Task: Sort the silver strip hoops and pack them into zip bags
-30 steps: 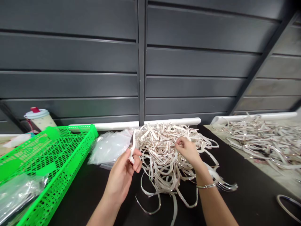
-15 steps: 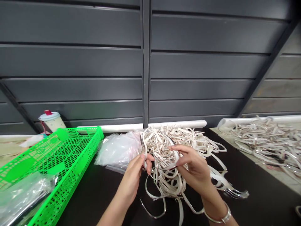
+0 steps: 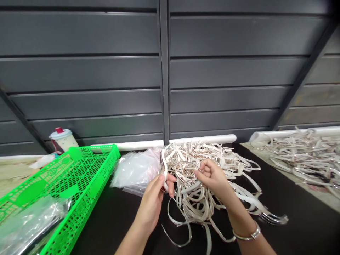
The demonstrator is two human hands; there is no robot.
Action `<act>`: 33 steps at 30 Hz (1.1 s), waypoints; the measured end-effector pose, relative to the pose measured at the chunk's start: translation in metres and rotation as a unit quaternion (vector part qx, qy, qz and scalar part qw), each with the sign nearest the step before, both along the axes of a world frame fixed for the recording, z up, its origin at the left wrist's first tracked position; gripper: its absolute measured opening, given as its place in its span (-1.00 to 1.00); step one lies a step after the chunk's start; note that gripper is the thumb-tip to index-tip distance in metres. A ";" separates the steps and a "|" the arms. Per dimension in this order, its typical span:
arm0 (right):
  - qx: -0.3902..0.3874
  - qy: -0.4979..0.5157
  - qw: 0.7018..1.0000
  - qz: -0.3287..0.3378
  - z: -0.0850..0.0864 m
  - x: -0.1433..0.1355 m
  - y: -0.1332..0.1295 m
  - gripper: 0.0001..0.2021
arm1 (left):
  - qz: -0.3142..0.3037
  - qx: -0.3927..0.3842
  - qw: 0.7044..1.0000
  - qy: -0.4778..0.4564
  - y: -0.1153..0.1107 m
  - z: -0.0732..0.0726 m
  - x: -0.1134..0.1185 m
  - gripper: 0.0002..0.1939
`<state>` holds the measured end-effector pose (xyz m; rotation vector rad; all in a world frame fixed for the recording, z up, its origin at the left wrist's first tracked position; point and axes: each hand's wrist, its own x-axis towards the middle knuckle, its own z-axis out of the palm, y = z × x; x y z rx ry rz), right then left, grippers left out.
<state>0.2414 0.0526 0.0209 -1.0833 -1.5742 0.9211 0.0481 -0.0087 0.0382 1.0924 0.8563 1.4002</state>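
A tangled pile of curved white and silvery strips (image 3: 199,202) lies on the black table surface, below and behind both hands. My left hand (image 3: 156,191) grips a small bundle of curved strips (image 3: 164,164) between thumb and fingers, with the strips standing up from the grip. Over the middle of the pile, my right hand (image 3: 209,174) is closed with its thumb and fingertips pinched at the strips; what exactly it holds is too small to tell. A metal bangle circles the right wrist.
Clear plastic bags (image 3: 138,168) lie left of the pile. A green mesh basket (image 3: 92,187) holds bagged items (image 3: 34,219). Behind it stands a cup with a red-topped lid (image 3: 63,139). More strips (image 3: 305,152) lie at the right. White rolls (image 3: 202,139) line the grey wall.
My right hand has closed from a looser pose around a curved strip into a pinch over the pile. My left hand keeps its bundle. The view has shifted slightly.
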 end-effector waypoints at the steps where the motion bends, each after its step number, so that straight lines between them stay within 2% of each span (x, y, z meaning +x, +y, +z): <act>1: -0.019 0.036 0.999 0.031 0.003 -0.002 -0.003 -0.77 | 0.010 0.006 1.000 0.018 0.000 -0.001 0.000 -0.66; 4: -0.002 0.074 0.993 0.094 0.011 -0.009 -0.018 -0.81 | 0.028 0.025 0.996 0.077 -0.001 -0.004 0.001 -0.64; 8: 0.139 0.017 0.983 0.115 0.012 -0.024 -0.039 -0.95 | 0.017 0.044 0.992 0.117 -0.002 -0.009 0.003 -0.66; 12: 0.238 -0.047 0.961 0.130 0.006 -0.037 -0.047 -0.91 | -0.016 0.064 0.991 0.113 -0.004 -0.011 0.003 -0.67; 15: 0.249 -0.061 0.957 0.132 0.002 -0.041 -0.049 -0.86 | -0.042 0.062 0.991 0.109 -0.005 -0.011 0.003 -0.70; 18: 0.226 -0.055 0.966 0.115 0.001 -0.044 -0.051 -0.85 | -0.065 0.047 0.993 0.091 -0.005 -0.011 0.005 -0.73; 21: 0.217 -0.040 0.971 0.096 0.004 -0.041 -0.050 -0.88 | -0.063 0.019 0.998 0.014 -0.003 -0.010 0.008 -0.81; 24: 0.226 -0.012 0.971 0.072 0.012 -0.028 -0.044 -0.95 | -0.052 -0.019 0.991 -0.120 0.001 -0.004 0.005 -0.80; 29: 0.197 0.055 0.979 -0.015 0.020 0.002 -0.034 -0.96 | -0.101 -0.065 0.943 -0.309 0.005 0.008 -0.008 -0.69; 33: 0.186 0.047 0.981 -0.029 0.019 0.010 -0.033 -0.96 | -0.125 -0.090 0.908 -0.389 0.003 0.013 -0.010 -0.54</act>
